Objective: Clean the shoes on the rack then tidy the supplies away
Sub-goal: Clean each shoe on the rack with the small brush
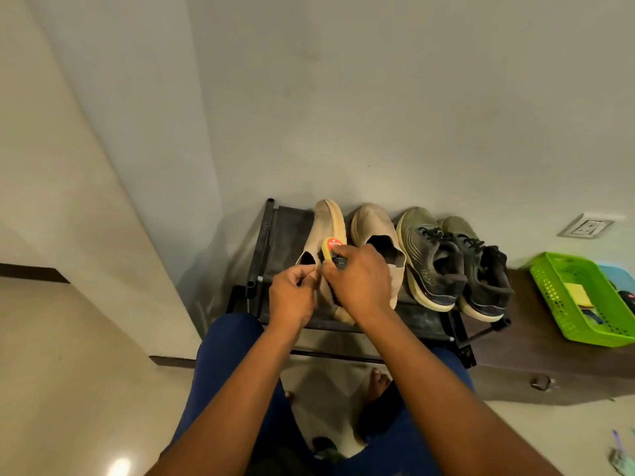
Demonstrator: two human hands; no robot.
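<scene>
On the top shelf of a black shoe rack (pixel 275 228) stand two beige slip-on shoes and a pair of olive laced sneakers (pixel 446 255). The left beige shoe (pixel 326 225) is tipped onto its side, sole facing right. My left hand (pixel 292 293) pinches the edge of its opening. My right hand (pixel 360 280) grips a yellow shoe-polish sponge with a red label (pixel 331 245) and holds it against that shoe. The second beige shoe (pixel 374 228) stands upright just to the right.
A green plastic basket (pixel 556 293) holding a yellow cloth and other supplies sits on a dark wooden cabinet (pixel 515 355) right of the rack. A wall socket (pixel 586 226) is above it. My knees in blue trousers and a bare foot are below the rack.
</scene>
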